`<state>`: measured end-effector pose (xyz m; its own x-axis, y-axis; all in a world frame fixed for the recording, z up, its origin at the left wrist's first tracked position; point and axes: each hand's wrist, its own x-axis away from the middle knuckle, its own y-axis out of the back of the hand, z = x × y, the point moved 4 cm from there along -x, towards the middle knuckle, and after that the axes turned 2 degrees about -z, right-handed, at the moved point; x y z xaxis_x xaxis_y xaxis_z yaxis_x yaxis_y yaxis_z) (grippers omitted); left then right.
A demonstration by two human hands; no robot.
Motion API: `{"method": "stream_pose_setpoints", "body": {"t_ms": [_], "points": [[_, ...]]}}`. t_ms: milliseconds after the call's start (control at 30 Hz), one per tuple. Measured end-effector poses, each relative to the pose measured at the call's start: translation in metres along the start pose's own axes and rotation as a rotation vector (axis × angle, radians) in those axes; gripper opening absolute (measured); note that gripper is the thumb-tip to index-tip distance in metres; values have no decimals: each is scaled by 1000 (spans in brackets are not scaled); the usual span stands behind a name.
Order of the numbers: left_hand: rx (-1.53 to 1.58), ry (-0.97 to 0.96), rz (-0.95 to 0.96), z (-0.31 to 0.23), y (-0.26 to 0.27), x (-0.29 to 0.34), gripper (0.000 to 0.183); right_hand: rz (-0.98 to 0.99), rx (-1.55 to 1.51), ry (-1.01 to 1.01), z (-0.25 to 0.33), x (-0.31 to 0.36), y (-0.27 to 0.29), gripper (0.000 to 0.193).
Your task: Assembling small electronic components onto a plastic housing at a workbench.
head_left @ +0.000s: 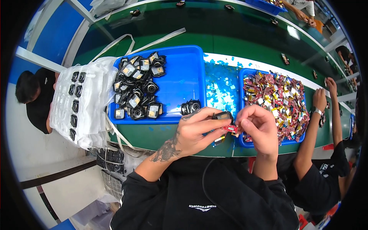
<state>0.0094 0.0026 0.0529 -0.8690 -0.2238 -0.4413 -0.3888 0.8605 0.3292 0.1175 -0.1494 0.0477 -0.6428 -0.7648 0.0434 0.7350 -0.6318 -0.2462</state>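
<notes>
My left hand is closed around a small black device case that looks like a smartwatch housing. At its fingertips a small red circuit board shows just below the case. My right hand meets it from the right, thumb and forefinger curled together at the board's end. Whatever sits between those right fingertips is too small to make out. Both hands are above the bench's near edge, between two blue trays. Part of the case is hidden behind the left fingers.
Many black cases fill the left side of a large blue tray. A smaller blue tray holds heaped red circuit boards. White plastic trays are stacked at left. Blue film scraps litter the bench. Co-workers sit at right and left.
</notes>
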Motion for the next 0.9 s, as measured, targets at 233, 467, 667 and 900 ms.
{"method": "stream_pose_setpoints", "body": {"t_ms": [233, 467, 667, 900], "points": [[42, 72, -48, 8, -5, 5, 22, 44, 38, -55, -2, 2, -7, 9], [327, 317, 30, 23, -13, 17, 17, -31, -39, -14, -2, 0, -18, 18], [589, 496, -24, 29, -18, 19, 15, -105, 60, 32, 0, -4, -21, 26], [490, 390, 34, 25, -14, 15, 13, -82, 107, -23, -1, -7, -17, 20]]}}
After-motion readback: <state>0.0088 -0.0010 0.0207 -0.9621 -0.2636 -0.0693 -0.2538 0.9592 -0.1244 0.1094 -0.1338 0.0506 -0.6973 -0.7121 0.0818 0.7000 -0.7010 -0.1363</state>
